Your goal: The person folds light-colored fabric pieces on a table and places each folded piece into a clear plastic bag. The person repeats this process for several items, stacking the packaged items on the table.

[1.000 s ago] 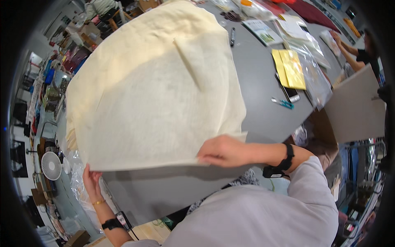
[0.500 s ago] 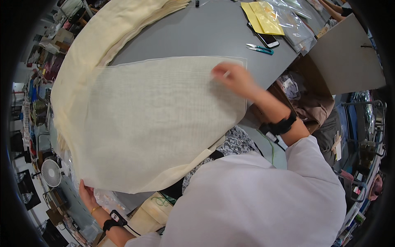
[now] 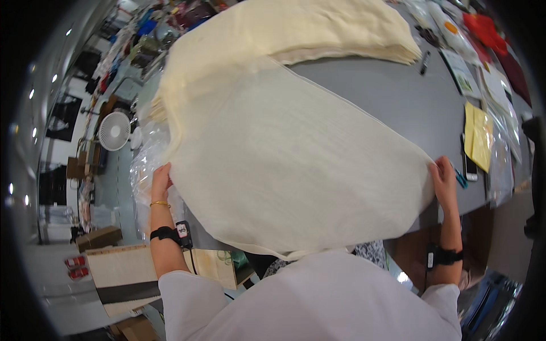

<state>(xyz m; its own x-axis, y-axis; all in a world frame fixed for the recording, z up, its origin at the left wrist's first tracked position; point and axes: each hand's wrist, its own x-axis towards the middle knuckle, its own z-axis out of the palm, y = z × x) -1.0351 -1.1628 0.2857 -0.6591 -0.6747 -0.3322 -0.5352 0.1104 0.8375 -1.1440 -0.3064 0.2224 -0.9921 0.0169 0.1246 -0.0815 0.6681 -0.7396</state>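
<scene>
A wide sheet of thin, sheer cream fabric is spread out in front of me, its near edge hanging over the table's front toward my lap. At its left edge my left hand pinches the border. On the opposite side, my right hand is closed on the fabric's right corner. Beyond and partly under the sheet, a thick stack of pale yellow fabric curves along the far left of the table. Small teal-handled thread snips lie just right of my right hand.
The grey table bears a phone, yellow packets, clear plastic bags and a black marker on the right. Clear plastic bunches by the left edge. A white fan stands beyond. Below right is an open cardboard box.
My right hand has come down from above the sheet to its right corner and closed on it. The sheet now slants, its right corner lower. The head view has swung left.
</scene>
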